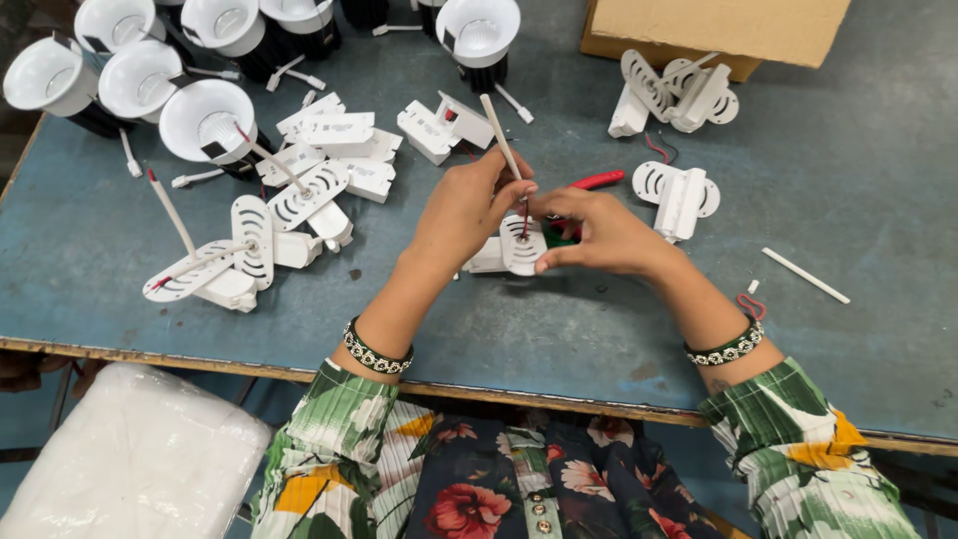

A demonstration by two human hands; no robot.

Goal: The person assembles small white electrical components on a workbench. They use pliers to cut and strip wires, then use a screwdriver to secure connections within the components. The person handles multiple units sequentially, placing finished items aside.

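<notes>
The left hand (464,210) pinched a white sleeved wire (502,138) between thumb and fingertips, its grip narrow and closed on the sleeve, which rose toward 11 o'clock from the pinch. The right hand (604,235) was closed on a white driver unit (521,245) with a slotted round plate, pressing it to the blue tabletop (858,180) at the middle of the view. The red end of the wire met the plate's centre between the two hands. A red-handled tool (599,180) lay just beyond the right hand at 12 o'clock. At 9 o'clock lay finished units with wires (239,250); at 10 o'clock stood round white downlights (205,120); at 1 o'clock sat more slotted brackets (674,95) beside a cardboard box (718,30). A loose white sleeve (806,275) lay at 3 o'clock, well apart.

Judging from this, the thin lead could bend or miss the hole if the left hand pushed at an angle, and the unit could skid if the right hand's hold eased. The tool, close to the knuckles, could be knocked aside
</notes>
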